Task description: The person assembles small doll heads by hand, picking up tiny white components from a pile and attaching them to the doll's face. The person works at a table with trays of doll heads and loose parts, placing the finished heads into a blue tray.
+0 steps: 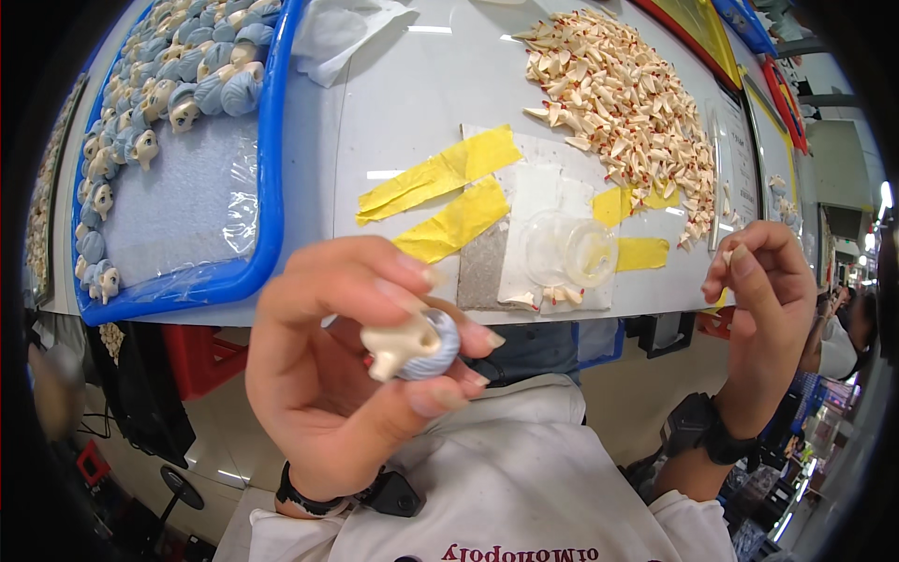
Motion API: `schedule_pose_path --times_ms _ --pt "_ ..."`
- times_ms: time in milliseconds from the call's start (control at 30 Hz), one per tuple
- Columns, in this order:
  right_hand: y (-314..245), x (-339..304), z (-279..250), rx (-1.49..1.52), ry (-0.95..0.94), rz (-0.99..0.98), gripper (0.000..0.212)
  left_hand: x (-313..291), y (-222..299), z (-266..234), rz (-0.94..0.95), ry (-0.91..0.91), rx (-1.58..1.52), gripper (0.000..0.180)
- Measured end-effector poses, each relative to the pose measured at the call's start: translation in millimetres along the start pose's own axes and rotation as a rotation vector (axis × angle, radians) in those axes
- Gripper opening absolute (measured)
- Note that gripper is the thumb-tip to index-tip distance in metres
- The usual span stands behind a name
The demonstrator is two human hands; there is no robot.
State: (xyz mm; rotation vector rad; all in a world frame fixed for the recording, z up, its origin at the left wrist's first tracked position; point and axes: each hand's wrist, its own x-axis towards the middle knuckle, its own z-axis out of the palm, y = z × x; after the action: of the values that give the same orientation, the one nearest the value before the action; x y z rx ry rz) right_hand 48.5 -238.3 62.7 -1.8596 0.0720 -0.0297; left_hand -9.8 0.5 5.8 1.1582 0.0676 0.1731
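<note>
My left hand grips a small doll head between the thumb and fingers. The head has a cream face part with a hollow in it and pale blue-grey moulded hair. Off to the right, my right hand is raised beside the table edge with thumb and forefinger pinched together. A tiny cream bit shows at those fingertips; its shape is too small to make out. Between the hands, a clear round plastic cup stands on a taped white sheet, with a few cream pieces near it.
At the left, a blue-rimmed tray holds many blue-haired doll heads. A heap of small cream pointed pieces with red tips covers the table's right side. Yellow tape strips and a crumpled clear bag lie on the table.
</note>
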Motion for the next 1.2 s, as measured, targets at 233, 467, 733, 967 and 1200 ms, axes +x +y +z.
schedule_pose_path --times_ms 233,467,733,967,1200 --pt "14.5 -14.3 -0.8 0.282 -0.199 0.142 0.014 0.2 -2.6 -1.8 0.036 0.056 0.050 0.053" --pt "7.8 -15.7 9.3 0.341 -0.128 0.178 0.014 -1.8 -4.0 -0.5 0.025 -0.029 0.026 0.048" --pt "24.2 -21.2 -7.3 0.535 -0.205 0.127 0.019 -2.9 -5.1 0.9 0.028 -0.078 0.059 0.046" --pt "25.5 -22.1 -14.7 0.415 -0.125 -0.032 0.024 -2.0 -4.3 3.0 0.003 -0.114 0.050 0.045" --pt "15.5 -11.4 -6.9 0.252 0.039 -0.189 0.020 -0.8 -8.6 -3.8 0.090 -0.210 0.108 0.044"
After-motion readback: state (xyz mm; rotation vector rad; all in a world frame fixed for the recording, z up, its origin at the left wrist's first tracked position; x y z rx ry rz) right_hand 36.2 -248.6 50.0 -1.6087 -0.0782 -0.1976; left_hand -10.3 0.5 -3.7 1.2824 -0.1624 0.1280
